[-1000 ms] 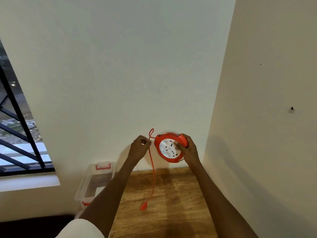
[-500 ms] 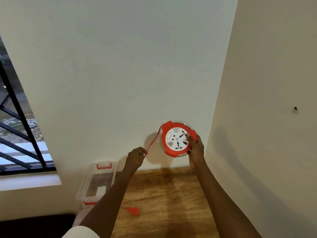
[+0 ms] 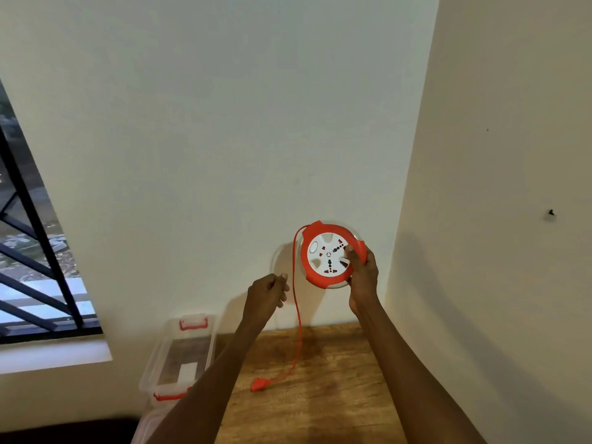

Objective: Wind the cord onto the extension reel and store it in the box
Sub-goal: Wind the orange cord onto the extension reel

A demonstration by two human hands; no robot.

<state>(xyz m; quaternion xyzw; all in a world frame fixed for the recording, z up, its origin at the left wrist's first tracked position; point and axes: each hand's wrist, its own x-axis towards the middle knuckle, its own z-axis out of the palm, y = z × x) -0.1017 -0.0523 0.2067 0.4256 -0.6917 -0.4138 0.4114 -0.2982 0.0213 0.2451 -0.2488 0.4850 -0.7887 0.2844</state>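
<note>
The red and white extension reel [image 3: 330, 255] is held up in front of the wall, socket face toward me, with my right hand [image 3: 362, 278] gripping its right rim. The red cord [image 3: 298, 315] leaves the reel's upper left, hangs straight down and ends in a red plug [image 3: 259, 384] lying on the wooden table [image 3: 330, 402]. My left hand [image 3: 267, 294] hovers just left of the hanging cord, fingers curled, and seems not to touch it. A clear plastic box [image 3: 209, 344] with red latches stands open at the table's left edge.
A white wall rises straight ahead and a second wall [image 3: 496, 219] closes in on the right, forming a corner behind the table. A window with black bars [image 3: 35, 238] and a white sill fills the left side.
The cord was stretched taut to the left by my left hand; now it hangs loose beside that hand. The plug has shifted right on the table. The reel stays raised.
</note>
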